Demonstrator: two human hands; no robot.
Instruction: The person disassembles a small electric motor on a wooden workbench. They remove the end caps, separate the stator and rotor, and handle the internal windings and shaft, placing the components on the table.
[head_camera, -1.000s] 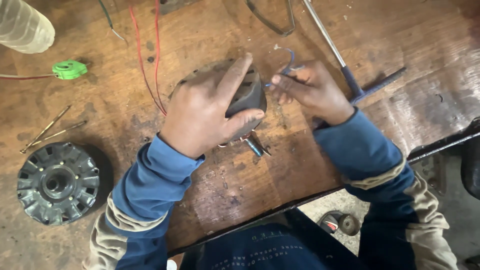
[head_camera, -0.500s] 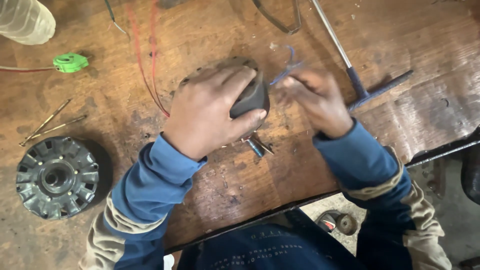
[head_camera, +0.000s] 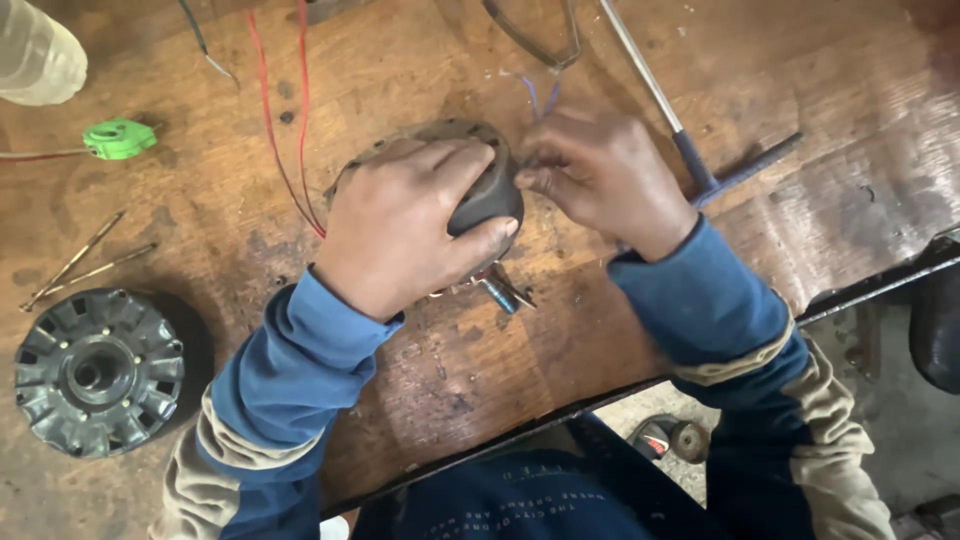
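My left hand lies flat over a round dark motor part on the wooden bench and grips its black cap. Red wires run from the part toward the bench's far edge. My right hand is right beside it, fingers pinched on thin blue wires that stick up from the part's right side. Small metal bits lie just below my left hand.
A ribbed black round cover lies at the left front. Two thin metal rods lie above it. A green connector, a clear plastic bottle and a T-handle wrench are further back.
My right hand has shifted left and closed in on the blue wires at the part's edge. My left hand keeps its hold on the motor part.
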